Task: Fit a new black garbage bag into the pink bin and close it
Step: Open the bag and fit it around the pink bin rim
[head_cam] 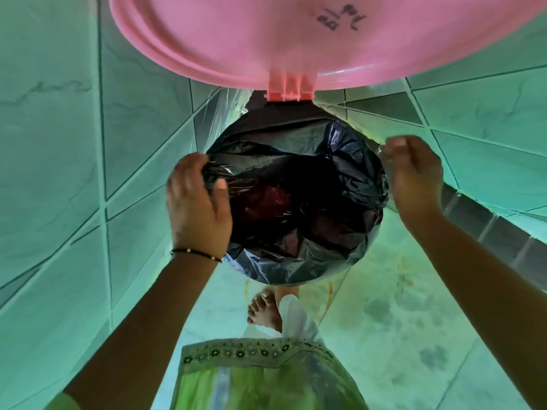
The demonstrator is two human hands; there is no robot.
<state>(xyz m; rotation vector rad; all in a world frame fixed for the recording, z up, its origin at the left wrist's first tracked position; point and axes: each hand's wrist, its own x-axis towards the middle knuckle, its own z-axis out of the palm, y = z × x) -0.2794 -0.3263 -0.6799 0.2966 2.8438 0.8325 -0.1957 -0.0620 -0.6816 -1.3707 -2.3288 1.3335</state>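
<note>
Gripping black bag (296, 208) | both hands | tiled floor (414, 335) | tiled walls (59, 143)

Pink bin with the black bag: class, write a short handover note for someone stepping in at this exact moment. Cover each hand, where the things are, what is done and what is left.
Left hand: grip closed on the black garbage bag at the bin's left rim.
Right hand: fingers pinched on the bag's edge at the right rim.
Things: the bag sits inside the bin, its mouth spread over most of the opening, which hides the bin's body. The pink lid stands open on its hinge at the far side.
Done: bag inserted and mostly folded over the rim.
Left: finish tucking the edge at both sides, then lower the lid.
</note>
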